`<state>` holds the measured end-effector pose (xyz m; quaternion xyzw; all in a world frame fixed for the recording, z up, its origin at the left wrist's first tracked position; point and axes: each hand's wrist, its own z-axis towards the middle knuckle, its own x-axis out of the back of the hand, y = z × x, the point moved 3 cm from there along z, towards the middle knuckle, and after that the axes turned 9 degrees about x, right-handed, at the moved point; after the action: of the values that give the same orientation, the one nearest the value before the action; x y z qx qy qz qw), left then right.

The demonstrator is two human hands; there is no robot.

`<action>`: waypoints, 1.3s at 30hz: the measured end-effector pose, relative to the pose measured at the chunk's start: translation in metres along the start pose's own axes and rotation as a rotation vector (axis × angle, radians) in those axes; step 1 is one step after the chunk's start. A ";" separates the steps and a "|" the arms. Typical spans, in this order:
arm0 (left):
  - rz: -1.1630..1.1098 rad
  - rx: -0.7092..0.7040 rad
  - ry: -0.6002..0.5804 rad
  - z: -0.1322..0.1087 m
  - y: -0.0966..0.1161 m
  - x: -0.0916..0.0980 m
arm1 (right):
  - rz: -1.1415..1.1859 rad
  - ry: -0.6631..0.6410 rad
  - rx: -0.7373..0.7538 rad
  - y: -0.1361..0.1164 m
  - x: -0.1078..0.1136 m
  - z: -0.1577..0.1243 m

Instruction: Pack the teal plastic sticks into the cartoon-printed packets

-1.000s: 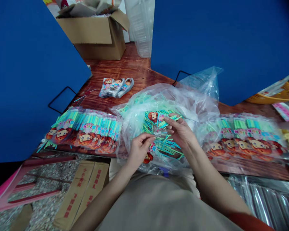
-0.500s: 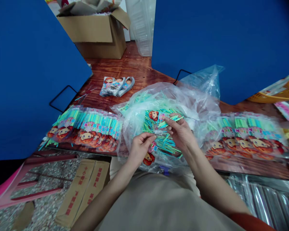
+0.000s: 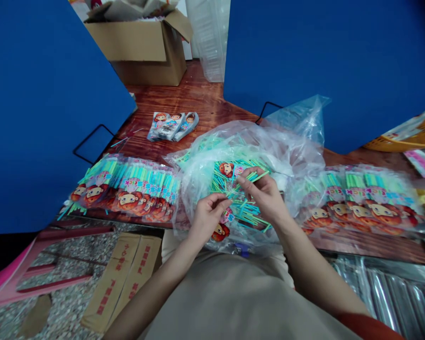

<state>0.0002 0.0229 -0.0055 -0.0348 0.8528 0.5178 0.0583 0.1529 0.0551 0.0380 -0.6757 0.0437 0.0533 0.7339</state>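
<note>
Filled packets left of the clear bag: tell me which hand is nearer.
Left. The left hand is to the right of the filled packets, over the clear bag; the right hand is farther right.

"What is standing at the far end of the tabletop [image 3: 205, 104]?"
"An open cardboard box [image 3: 134, 45] is sitting there, with clear plastic trays [image 3: 211, 42] standing just beside it."
"And flanking them?"
"A blue panel [image 3: 38, 104] is rising on the left, a second panel [image 3: 322, 47] on the right. An orange basket [image 3: 389, 144] is sitting far right."
"Below?"
"A carton [image 3: 120, 278] with red lettering is lying near a pink stool [image 3: 3, 279]."
</note>
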 end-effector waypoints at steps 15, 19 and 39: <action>-0.160 0.012 -0.007 0.004 0.006 -0.002 | -0.318 -0.061 0.236 -0.006 0.000 -0.004; -0.184 -0.001 -0.001 0.002 0.012 0.000 | -0.406 -0.167 0.283 -0.008 -0.001 -0.006; -0.148 -0.055 0.020 -0.003 0.016 0.004 | -0.454 -0.167 0.321 -0.012 -0.001 -0.010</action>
<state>-0.0064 0.0276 0.0098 -0.1044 0.8340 0.5347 0.0871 0.1535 0.0442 0.0492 -0.5365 -0.1612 -0.0643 0.8258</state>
